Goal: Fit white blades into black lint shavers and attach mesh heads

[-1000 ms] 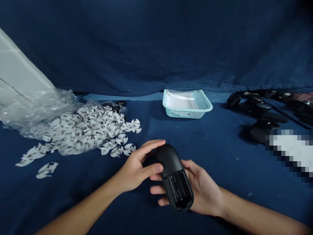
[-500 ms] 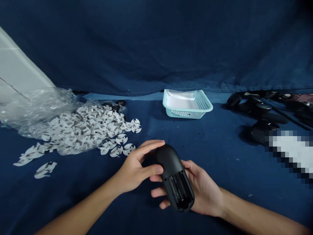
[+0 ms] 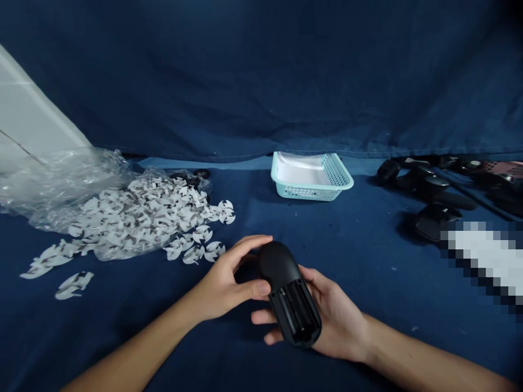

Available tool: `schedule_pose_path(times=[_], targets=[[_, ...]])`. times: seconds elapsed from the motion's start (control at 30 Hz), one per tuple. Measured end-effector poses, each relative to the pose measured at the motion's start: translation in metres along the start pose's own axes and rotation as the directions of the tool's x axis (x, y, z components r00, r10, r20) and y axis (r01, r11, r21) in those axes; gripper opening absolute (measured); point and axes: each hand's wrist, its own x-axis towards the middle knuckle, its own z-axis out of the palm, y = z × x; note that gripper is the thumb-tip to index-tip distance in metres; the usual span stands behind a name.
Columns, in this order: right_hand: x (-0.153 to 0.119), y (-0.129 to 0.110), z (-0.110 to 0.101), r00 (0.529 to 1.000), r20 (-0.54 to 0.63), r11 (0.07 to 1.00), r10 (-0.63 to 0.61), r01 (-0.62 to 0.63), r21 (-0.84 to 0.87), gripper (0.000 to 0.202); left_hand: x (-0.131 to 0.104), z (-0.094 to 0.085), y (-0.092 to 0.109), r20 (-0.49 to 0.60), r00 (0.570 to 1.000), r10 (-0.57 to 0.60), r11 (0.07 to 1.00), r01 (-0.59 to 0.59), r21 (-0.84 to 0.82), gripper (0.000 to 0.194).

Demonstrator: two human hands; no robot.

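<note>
Two hands [image 3: 231, 283] [image 3: 341, 316] hold the device's [image 3: 280, 265] edges, basket [image 3: 308, 193] apart.

Two bare hands [image 3: 220, 286], slim tapering fingers [image 3: 249, 245], wrists [image 3: 196, 307] left unadorned, slender forearms [image 3: 139, 343] uncovered by sleeves

The bare left arm [image 3: 155, 338] slants in from the lower left, its wrist [image 3: 196, 306] nearly straight. The left grip [image 3: 223, 280] is curved, thumb [image 3: 257, 288] pointing right and index finger [image 3: 254, 241] stretched above it, a gap between. The bare right arm [image 3: 420, 353] enters from the lower right. The right grip [image 3: 339, 316] lies palm up, partly hidden, thumb uppermost, two fingertips [image 3: 260, 316] showing just below the left thumb.
</note>
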Motion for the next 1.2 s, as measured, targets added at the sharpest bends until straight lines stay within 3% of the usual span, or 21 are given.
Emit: schedule_pose_path(times=[0.27, 0.43, 0.57, 0.63, 0.7, 0.8, 0.9, 0.97, 1.07, 1.2], targets=[[-0.003, 0.000, 0.002, 1.000, -0.003, 0.999, -0.012, 0.012, -0.037, 0.060, 0.001, -0.001, -0.001, 0.050, 0.998, -0.036, 0.999, 0.036, 0.001, 0.069], [-0.002, -0.001, 0.003, 1.000, 0.001, 0.989, 0.002, -0.001, -0.151, 0.066, 0.000, -0.002, 0.005, 0.063, 0.998, -0.014, 0.994, 0.006, 0.110, 0.076], [-0.001, -0.003, 0.002, 0.993, -0.114, 0.945, 0.044, -0.079, -0.317, 0.078, -0.004, 0.001, 0.008, 0.042, 0.999, -0.001, 0.979, -0.007, 0.204, 0.080], [0.000, -0.002, 0.002, 0.980, -0.196, 0.906, -0.047, -0.041, -0.420, 0.077, -0.007, 0.003, 0.008, -0.001, 1.000, 0.021, 0.959, -0.020, 0.284, 0.082], [0.000, -0.002, 0.002, 0.948, -0.222, 0.802, -0.227, 0.052, -0.595, 0.073, -0.011, 0.006, 0.006, -0.058, 0.997, 0.053, 0.930, -0.028, 0.367, 0.081], [-0.001, -0.008, 0.003, 0.856, -0.143, 0.476, -0.497, 0.131, -0.870, 0.057, -0.015, 0.010, 0.000, -0.069, 0.996, 0.059, 0.923, -0.028, 0.384, 0.081], [-0.005, -0.016, 0.007, 0.723, 0.033, 0.090, -0.690, 0.131, -0.987, 0.043, -0.015, 0.015, -0.009, -0.042, 0.999, -0.021, 0.983, 0.029, 0.182, 0.082], [-0.007, -0.019, 0.008, 0.658, 0.141, -0.085, -0.739, 0.117, -0.990, 0.046, -0.012, 0.019, -0.014, -0.062, 0.996, -0.063, 0.998, 0.065, 0.028, 0.078], [-0.006, -0.016, 0.007, 0.637, 0.191, -0.194, -0.747, 0.066, -0.979, 0.035, -0.007, 0.021, -0.019, -0.105, 0.989, -0.103, 0.992, 0.109, 0.056, 0.069], [-0.003, -0.008, 0.005, 0.690, 0.176, -0.246, -0.702, -0.003, -0.969, 0.027, -0.004, 0.014, -0.019, -0.194, 0.980, -0.052, 0.931, 0.118, 0.346, 0.057]])
